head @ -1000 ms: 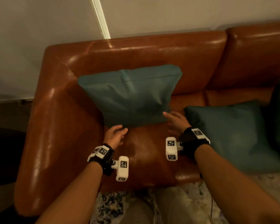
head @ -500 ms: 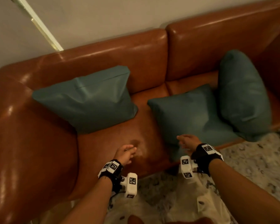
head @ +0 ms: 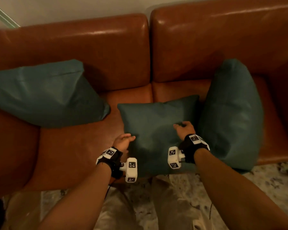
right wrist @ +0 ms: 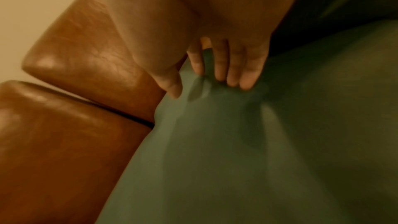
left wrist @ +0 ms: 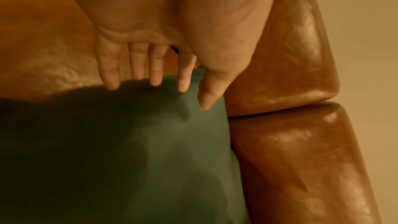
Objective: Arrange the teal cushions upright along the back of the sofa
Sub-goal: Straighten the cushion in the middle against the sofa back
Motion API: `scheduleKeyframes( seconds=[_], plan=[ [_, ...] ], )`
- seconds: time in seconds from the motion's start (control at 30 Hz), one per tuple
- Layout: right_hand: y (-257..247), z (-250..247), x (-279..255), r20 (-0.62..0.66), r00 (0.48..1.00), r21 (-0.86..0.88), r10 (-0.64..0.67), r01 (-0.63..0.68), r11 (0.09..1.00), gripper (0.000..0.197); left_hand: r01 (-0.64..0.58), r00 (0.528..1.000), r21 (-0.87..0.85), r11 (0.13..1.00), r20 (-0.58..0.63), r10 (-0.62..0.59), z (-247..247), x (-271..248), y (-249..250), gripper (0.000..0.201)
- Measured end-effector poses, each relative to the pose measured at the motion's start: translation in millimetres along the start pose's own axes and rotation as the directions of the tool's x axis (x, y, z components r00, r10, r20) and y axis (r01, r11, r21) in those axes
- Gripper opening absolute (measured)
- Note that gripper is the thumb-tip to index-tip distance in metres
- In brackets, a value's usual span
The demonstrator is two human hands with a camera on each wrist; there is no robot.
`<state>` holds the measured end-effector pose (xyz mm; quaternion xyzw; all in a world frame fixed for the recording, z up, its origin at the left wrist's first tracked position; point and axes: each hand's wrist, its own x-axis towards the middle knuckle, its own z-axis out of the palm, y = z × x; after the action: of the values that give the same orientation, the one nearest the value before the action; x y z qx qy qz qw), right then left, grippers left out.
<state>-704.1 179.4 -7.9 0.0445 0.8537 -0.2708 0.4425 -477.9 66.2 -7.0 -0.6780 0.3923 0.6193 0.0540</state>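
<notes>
Three teal cushions are on the brown leather sofa (head: 110, 47). The left cushion (head: 45, 93) leans upright against the sofa back. The right cushion (head: 231, 113) stands tilted at the sofa's right end. The middle cushion (head: 156, 130) lies flat on the seat in front of me. My left hand (head: 129, 138) is at its left edge, and the left wrist view shows straight fingers (left wrist: 112, 74) touching the cushion (left wrist: 129, 151). My right hand (head: 179, 125) is on top near its right side. In the right wrist view its curled fingers (right wrist: 234, 72) and thumb pinch a fold of the cushion (right wrist: 237, 142).
A pale patterned rug (head: 269, 178) lies in front of the sofa, and my legs (head: 170, 205) stand on it close to the seat edge. Bare seat leather (head: 73, 146) shows between the left and middle cushions. A light wall (head: 73, 7) rises behind the sofa back.
My view has swung right from the left cushion to the middle one. Both hands left the left cushion and moved onto the flat middle cushion, where the right one now pinches the fabric.
</notes>
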Motion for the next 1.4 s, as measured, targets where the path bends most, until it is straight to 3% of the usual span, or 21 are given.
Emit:
scheduleKeyframes(
  seconds=[0.1,0.2,0.27,0.33,0.4,0.5,0.6,0.8,0.87,0.97,1.0,1.07,1.2,1.3,1.4],
  plan=[
    [-9.2,-8.0,29.7,-0.021,0.999,-0.011,0.028,-0.028,1.000,0.079,0.038,0.999,-0.033,0.999,-0.017,-0.039,18.0,18.4,17.9,0.059],
    [-13.4,-11.6,51.9,-0.021,0.996,-0.031,0.084,-0.085,0.996,0.099,0.027,0.997,-0.035,0.999,-0.066,-0.029,20.6,54.2,18.8,0.107],
    [-13.3,-13.4,64.4,-0.016,0.995,-0.036,0.102,-0.103,0.994,0.109,0.025,0.998,-0.019,0.999,-0.058,-0.026,17.5,106.6,-3.4,0.126],
    [-14.4,-15.4,73.6,-0.010,0.992,-0.053,0.124,-0.124,0.991,0.117,0.049,0.998,-0.016,0.999,-0.026,-0.049,17.9,129.4,-10.3,0.123],
    [-13.3,-18.8,82.5,0.006,0.986,-0.073,0.165,-0.164,0.984,0.122,0.046,0.999,-0.039,0.998,-0.014,-0.046,21.4,112.1,7.1,0.122],
    [-11.2,-21.9,91.4,0.022,0.983,-0.033,0.183,-0.182,0.983,0.126,0.047,0.999,-0.095,0.994,-0.013,-0.048,24.7,96.3,24.5,0.137],
    [-7.9,-20.6,99.1,-0.003,0.984,0.033,0.176,-0.176,0.984,0.127,0.064,0.998,-0.140,0.988,-0.005,-0.066,23.6,113.7,18.4,0.143],
    [-4.9,-28.3,87.7,-0.029,0.995,0.107,0.099,-0.095,0.990,0.130,0.026,1.000,-0.192,0.981,0.011,-0.025,18.7,80.5,24.0,0.118],
    [-4.2,-37.7,76.9,-0.035,0.998,0.183,0.047,-0.040,0.982,0.111,0.007,1.000,-0.211,0.977,0.007,-0.006,15.3,68.8,17.0,0.109],
    [2.0,-50.7,63.6,-0.048,0.997,0.227,-0.052,0.062,0.972,0.081,-0.047,0.999,-0.224,0.973,-0.021,0.043,13.9,49.6,14.6,0.070],
    [3.3,-54.1,58.7,-0.053,0.995,0.244,-0.086,0.096,0.965,0.076,-0.059,0.998,-0.225,0.973,-0.027,0.054,14.2,43.9,16.6,0.067],
    [-0.9,-60.0,51.9,-0.073,0.984,0.272,-0.161,0.175,0.946,0.071,-0.107,0.994,-0.233,0.967,-0.031,0.103,14.8,33.9,26.9,0.080],
    [-31.0,-71.1,47.7,-0.075,0.947,0.323,-0.312,0.319,0.891,0.067,-0.276,0.960,-0.297,0.914,-0.128,0.249,12.7,22.6,62.2,0.067],
    [-58.9,-77.7,46.7,-0.093,0.903,0.379,-0.420,0.422,0.824,0.068,-0.383,0.917,-0.316,0.868,-0.243,0.316,8.4,16.5,92.5,0.090],
    [-81.3,-80.2,48.5,-0.139,0.850,0.352,-0.508,0.522,0.777,0.065,-0.454,0.883,-0.313,0.834,-0.287,0.372,-2.5,13.9,122.6,0.085]
  ],
)
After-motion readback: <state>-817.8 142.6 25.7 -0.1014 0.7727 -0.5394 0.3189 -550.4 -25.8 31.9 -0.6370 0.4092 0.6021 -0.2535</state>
